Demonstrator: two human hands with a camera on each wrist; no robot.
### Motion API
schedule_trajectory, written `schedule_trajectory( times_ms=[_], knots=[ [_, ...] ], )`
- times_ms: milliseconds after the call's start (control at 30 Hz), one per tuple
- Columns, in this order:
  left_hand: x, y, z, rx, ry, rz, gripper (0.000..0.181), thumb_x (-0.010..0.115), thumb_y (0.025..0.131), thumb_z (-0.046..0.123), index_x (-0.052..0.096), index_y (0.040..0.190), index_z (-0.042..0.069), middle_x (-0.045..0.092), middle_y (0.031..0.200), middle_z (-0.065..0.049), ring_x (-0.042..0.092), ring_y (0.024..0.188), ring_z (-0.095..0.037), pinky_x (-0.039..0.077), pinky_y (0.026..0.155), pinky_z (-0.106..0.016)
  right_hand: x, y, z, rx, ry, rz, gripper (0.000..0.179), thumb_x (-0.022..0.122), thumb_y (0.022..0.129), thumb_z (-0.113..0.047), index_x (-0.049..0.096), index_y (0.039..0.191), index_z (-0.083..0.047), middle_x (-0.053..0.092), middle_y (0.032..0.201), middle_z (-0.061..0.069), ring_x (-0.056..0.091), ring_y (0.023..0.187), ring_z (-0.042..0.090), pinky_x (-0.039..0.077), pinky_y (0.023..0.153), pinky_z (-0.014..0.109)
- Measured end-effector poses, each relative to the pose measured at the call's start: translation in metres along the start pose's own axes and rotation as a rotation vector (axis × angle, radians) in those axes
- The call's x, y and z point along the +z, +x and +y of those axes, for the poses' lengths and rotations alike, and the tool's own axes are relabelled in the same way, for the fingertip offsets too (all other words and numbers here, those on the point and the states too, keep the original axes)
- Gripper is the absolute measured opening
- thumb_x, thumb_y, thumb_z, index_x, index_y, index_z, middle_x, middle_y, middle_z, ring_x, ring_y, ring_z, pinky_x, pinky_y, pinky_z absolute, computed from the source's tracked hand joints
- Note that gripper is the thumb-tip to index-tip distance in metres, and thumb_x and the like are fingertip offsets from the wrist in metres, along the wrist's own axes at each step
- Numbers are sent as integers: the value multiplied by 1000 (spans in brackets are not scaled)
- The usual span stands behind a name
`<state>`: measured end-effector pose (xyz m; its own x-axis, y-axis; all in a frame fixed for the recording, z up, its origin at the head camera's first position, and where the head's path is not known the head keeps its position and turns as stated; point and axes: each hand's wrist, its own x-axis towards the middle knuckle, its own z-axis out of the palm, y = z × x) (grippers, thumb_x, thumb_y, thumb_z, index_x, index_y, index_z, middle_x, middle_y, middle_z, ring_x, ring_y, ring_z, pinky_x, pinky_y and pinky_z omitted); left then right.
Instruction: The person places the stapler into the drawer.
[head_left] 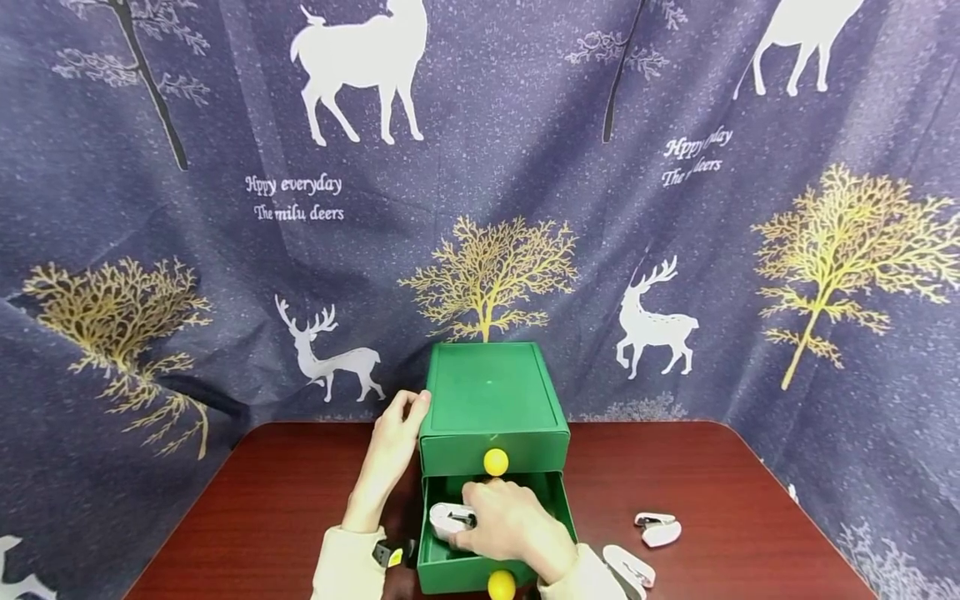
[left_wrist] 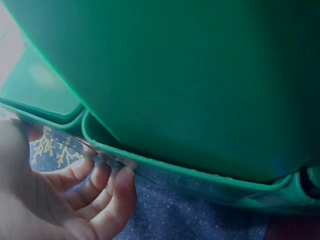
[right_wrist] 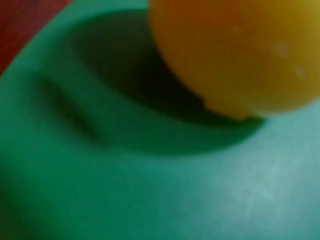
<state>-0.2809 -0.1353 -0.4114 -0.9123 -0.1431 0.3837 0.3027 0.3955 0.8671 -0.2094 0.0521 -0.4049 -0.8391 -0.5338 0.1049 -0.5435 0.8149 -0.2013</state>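
Note:
A green cabinet [head_left: 491, 387] with two drawers and yellow ball knobs stands on the table. Its lower drawer [head_left: 457, 577] is pulled out. Inside that drawer my right hand [head_left: 510, 518] grips a white stapler [head_left: 447, 520] between thumb and fingers, partly covering it. My left hand [head_left: 393, 437] touches the cabinet's left side near the top; in the left wrist view its bent fingers [left_wrist: 122, 192] meet the green side wall [left_wrist: 200, 180]. The right wrist view shows only a blurred yellow knob [right_wrist: 240, 50] and a green drawer front [right_wrist: 175, 195], with no hand.
Two more white staplers, one farther back [head_left: 660, 531] and one nearer [head_left: 628, 568], lie on the table right of the drawer; the right sleeve is beside the nearer one. The reddish-brown table [head_left: 285, 500] ends at a dark patterned curtain [head_left: 517, 167] behind the cabinet.

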Motion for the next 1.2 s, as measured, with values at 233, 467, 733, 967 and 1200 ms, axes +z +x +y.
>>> schedule_trajectory(
  times_ms=[233,467,733,967,1200],
  knots=[
    [1,0,-2,-7,-7,-3,41,50,97,57,62,96,17,53,72,-2,53,68,-20,43,67,-33,3,7,-4,33,-76,-51,33,81,75,-43,58,83,-20,53,72,-6,54,64,16,45,55,36],
    [1,1,1,1,-12,-14,41,50,96,57,62,96,17,52,72,-3,53,64,-20,44,64,-34,3,8,-6,48,-80,-54,40,84,70,-50,57,80,-21,50,69,-7,54,63,16,45,54,36],
    [-1,0,-2,12,3,-1,41,50,97,56,61,96,17,52,73,-3,52,70,-21,42,68,-35,3,4,-4,37,7,-19,42,80,72,-56,55,74,-22,47,64,-9,48,58,12,42,52,32],
    [-2,0,-3,3,1,-6,43,49,96,59,61,96,18,51,72,-3,52,68,-22,42,68,-35,-5,-8,-1,63,143,9,33,72,82,-49,66,92,-18,61,76,-6,56,65,14,46,57,35],
    [-1,1,-1,-6,-26,-12,43,51,95,59,60,94,17,52,69,-4,54,59,-21,45,61,-34,-20,-33,4,13,212,98,43,73,86,-40,67,116,-11,69,104,5,65,93,23,52,77,42]
  ],
)
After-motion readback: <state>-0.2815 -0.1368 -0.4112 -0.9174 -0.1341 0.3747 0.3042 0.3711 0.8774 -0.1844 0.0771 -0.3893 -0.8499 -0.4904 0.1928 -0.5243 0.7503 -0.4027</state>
